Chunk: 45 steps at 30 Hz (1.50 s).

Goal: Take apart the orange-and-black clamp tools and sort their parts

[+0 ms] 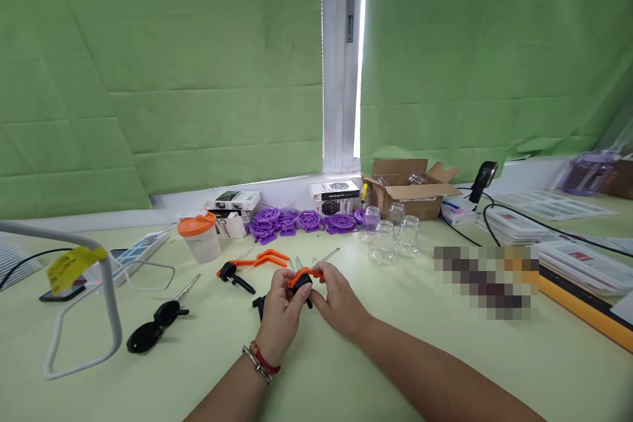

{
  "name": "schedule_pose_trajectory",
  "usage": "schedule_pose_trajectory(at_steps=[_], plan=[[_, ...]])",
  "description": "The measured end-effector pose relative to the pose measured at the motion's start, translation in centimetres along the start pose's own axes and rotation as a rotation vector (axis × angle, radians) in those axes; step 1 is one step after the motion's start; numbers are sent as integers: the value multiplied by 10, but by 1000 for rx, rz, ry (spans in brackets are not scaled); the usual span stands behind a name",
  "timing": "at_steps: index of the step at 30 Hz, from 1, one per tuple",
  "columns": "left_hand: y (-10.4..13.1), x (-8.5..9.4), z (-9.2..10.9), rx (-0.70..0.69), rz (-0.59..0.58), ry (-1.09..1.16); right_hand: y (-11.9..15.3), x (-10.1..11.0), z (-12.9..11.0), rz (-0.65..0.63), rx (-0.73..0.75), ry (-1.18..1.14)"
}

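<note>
My left hand point(277, 310) and my right hand point(342, 302) are both closed on one small orange-and-black plastic part point(304, 275) above the table. Fingers cover much of it; an orange curved strip and a black body show between them. A thin metal rod point(331, 254) sticks out just beyond my right fingers. Partly behind my left hand lies a black piece point(259, 305). Left of the hands rests a similar black part point(236, 275) against an orange bent strip point(270, 258). Farther left is a black piece with a metal rod point(161, 320).
Purple plastic wheel-like parts point(309, 221) lie along the back, before small boxes point(335, 198). Clear jars point(383, 244) and an open carton point(409, 201) stand back right. An orange-lidded cup point(198, 237) and a white metal frame point(109, 297) are on the left.
</note>
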<state>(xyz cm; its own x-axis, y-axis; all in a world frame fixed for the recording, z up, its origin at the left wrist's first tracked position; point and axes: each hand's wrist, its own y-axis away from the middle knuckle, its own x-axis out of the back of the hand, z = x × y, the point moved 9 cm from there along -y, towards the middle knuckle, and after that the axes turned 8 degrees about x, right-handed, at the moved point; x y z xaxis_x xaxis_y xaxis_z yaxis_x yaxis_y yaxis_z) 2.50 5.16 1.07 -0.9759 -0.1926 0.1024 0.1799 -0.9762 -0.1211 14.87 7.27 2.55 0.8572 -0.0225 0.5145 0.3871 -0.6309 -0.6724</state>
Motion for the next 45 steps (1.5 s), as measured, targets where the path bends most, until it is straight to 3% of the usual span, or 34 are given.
schedule_pose_trajectory(at_steps=[4, 8, 13, 18, 21, 28, 36, 45], plan=[[-5, 9, 3, -14, 43, 37, 0, 3, 4, -5, -30, 6], [-14, 32, 4, 10, 133, 141, -1, 14, 18, 36, -94, 41], [-22, 60, -3, 63, 260, 265, 0, 18, 66, 20, -259, 146], [-23, 58, -5, 71, 248, 292, -1, 1, 106, -103, -405, 226], [-21, 53, -3, 70, 226, 295, -10, -10, 101, -180, -326, 292], [-22, 53, 0, 68, 235, 303, -38, -33, 64, -295, -112, 492], [-27, 54, -9, 55, 233, 289, -46, -58, 72, -372, -276, 565], [-28, 54, -9, 58, 233, 267, -37, -52, 86, -391, -423, 599]])
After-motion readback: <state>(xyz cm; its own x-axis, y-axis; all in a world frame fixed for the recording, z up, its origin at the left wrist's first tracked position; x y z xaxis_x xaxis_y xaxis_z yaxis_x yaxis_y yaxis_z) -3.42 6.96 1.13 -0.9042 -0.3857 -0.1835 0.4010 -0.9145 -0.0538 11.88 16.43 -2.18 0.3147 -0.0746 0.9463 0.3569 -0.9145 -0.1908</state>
